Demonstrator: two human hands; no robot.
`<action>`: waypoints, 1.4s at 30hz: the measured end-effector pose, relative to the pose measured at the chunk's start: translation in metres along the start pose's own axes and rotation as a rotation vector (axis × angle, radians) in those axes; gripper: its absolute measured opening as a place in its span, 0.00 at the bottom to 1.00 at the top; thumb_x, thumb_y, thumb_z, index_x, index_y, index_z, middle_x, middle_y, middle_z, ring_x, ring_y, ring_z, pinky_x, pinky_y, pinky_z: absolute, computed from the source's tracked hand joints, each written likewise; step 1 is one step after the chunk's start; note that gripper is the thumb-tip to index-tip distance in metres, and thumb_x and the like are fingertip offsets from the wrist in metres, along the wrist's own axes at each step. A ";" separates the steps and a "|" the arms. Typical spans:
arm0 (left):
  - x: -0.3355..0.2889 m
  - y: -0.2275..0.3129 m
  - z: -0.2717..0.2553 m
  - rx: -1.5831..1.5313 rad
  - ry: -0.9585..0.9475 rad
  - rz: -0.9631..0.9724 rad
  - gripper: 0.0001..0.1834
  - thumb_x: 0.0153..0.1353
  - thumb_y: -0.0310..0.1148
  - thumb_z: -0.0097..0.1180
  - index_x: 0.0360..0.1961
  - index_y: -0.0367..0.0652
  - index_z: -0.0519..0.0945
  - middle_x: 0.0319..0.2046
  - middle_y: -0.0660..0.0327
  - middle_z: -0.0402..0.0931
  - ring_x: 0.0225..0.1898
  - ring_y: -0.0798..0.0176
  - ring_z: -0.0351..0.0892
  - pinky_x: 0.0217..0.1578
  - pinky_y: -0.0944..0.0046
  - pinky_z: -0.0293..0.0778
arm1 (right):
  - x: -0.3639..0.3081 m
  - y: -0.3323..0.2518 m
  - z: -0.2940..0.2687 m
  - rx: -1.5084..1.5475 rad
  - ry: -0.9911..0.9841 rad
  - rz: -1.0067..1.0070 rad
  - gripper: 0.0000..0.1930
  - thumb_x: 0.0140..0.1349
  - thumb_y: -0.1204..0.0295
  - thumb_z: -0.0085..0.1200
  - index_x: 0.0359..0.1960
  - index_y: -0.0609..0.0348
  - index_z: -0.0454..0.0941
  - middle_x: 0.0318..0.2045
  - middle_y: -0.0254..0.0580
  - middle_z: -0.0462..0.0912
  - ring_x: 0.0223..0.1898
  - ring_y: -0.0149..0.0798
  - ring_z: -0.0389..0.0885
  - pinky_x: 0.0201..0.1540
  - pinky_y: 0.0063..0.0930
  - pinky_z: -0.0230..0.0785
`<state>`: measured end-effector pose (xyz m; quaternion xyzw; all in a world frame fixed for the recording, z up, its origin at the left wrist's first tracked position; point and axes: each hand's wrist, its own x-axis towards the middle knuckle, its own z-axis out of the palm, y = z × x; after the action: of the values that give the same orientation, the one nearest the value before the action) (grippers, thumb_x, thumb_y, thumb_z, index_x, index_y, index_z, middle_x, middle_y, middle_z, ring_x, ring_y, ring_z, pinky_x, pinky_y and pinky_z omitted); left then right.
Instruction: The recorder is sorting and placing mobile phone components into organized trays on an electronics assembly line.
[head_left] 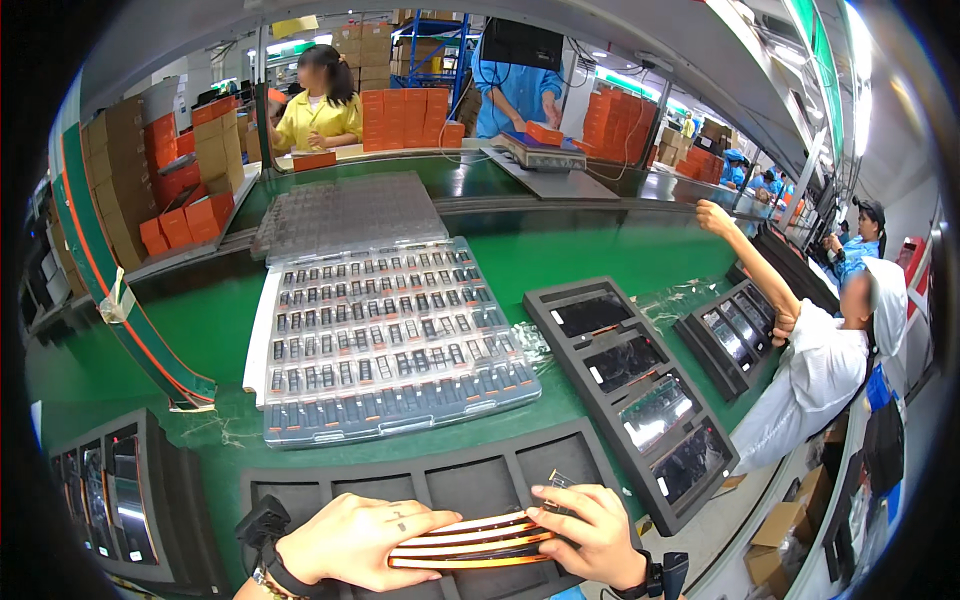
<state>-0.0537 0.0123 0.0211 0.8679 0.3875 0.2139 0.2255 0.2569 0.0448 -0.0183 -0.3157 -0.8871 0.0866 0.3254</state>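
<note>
Worktop (600,240) of glossy green spreads behind everything near the hands. At eleven o'clock from the hands lies a clear plastic tray (400,428) with rows of small dark parts. Directly below the hands, a black foam tray (470,485) shows shallow rectangular compartments; a second foam tray (568,345), at one o'clock, bears four dark, glossy panels.

The stack of slim slabs (470,543) is at six o'clock in the view, above the near edge of the black foam tray. About four long edges show, one over another, shining copper-orange with whitish glare and parted by dark bands. They bow gently, though the lens makes their true straightness impossible to tell.

The left hand (350,540) grips the nine o'clock end, its fingers together above and its thumb lower down. The right hand (595,535) pinches the three o'clock end, fingers curled and slightly apart. By its fingertips shows a thin, pale piece (560,480); contact is unclear.
</note>
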 end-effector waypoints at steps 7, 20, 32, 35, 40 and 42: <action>0.003 0.000 0.005 -0.008 -0.009 -0.004 0.32 0.55 0.49 0.66 0.59 0.50 0.78 0.38 0.64 0.84 0.33 0.57 0.85 0.31 0.63 0.81 | -0.001 -0.005 -0.015 -0.202 -0.204 -0.059 0.31 0.57 0.37 0.54 0.55 0.42 0.83 0.62 0.35 0.78 0.53 0.44 0.77 0.48 0.35 0.66; 0.004 0.005 0.001 -0.035 0.018 -0.006 0.31 0.54 0.49 0.68 0.58 0.48 0.78 0.39 0.60 0.84 0.35 0.54 0.85 0.36 0.60 0.82 | 0.003 0.060 0.010 -0.046 -0.144 0.275 0.09 0.59 0.71 0.64 0.37 0.60 0.79 0.35 0.43 0.78 0.36 0.47 0.81 0.42 0.35 0.75; 0.001 0.002 0.002 -0.021 -0.061 -0.073 0.33 0.56 0.51 0.65 0.61 0.50 0.76 0.41 0.61 0.83 0.37 0.53 0.85 0.35 0.59 0.80 | 0.016 0.048 -0.020 0.271 -0.236 0.541 0.07 0.62 0.75 0.62 0.34 0.64 0.77 0.27 0.42 0.82 0.27 0.31 0.82 0.31 0.24 0.75; 0.002 0.004 0.002 -0.044 -0.036 -0.056 0.33 0.56 0.51 0.66 0.61 0.50 0.75 0.42 0.61 0.84 0.38 0.53 0.85 0.35 0.59 0.80 | 0.010 0.042 -0.018 0.573 -0.139 0.624 0.06 0.66 0.78 0.58 0.35 0.63 0.72 0.35 0.46 0.84 0.29 0.25 0.79 0.27 0.18 0.71; 0.002 0.004 0.001 0.003 -0.074 -0.090 0.33 0.56 0.52 0.66 0.60 0.49 0.76 0.43 0.61 0.84 0.39 0.54 0.85 0.36 0.60 0.81 | 0.007 0.020 -0.015 1.313 -0.086 0.484 0.10 0.68 0.81 0.52 0.33 0.58 0.63 0.48 0.57 0.80 0.31 0.25 0.75 0.29 0.18 0.69; 0.003 0.005 0.004 -0.016 0.010 -0.058 0.32 0.53 0.52 0.71 0.57 0.49 0.79 0.36 0.62 0.83 0.34 0.55 0.85 0.36 0.62 0.81 | 0.006 0.018 -0.010 1.346 -0.080 0.463 0.10 0.67 0.82 0.53 0.33 0.58 0.63 0.48 0.56 0.81 0.30 0.24 0.74 0.30 0.19 0.69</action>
<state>-0.0468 0.0107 0.0212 0.8533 0.4121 0.2148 0.2365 0.2690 0.0616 -0.0136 -0.2233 -0.5624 0.6940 0.3902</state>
